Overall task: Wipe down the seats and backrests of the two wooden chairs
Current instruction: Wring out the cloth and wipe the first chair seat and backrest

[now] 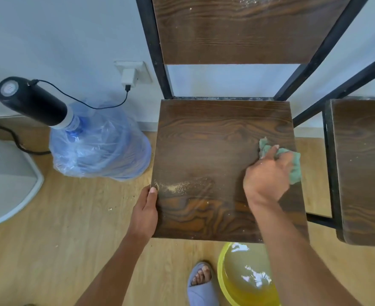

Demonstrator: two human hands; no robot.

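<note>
A dark wooden chair seat (204,151) in a black metal frame fills the middle of the view, with its backrest (244,29) above. My right hand (268,180) presses a green cloth (294,166) onto the seat near its right edge. My left hand (145,210) grips the seat's left edge, thumb on top. A patch of pale dust (177,186) lies on the seat beside that thumb. The second chair's seat (363,168), speckled with white dust, stands at the right.
A yellow basin of water (246,281) sits on the wooden floor below the seat, next to my slippered foot (201,283). A plastic-wrapped water jug (100,146) with a black pump (32,102) stands at the left, its cable plugged into a wall socket (130,76).
</note>
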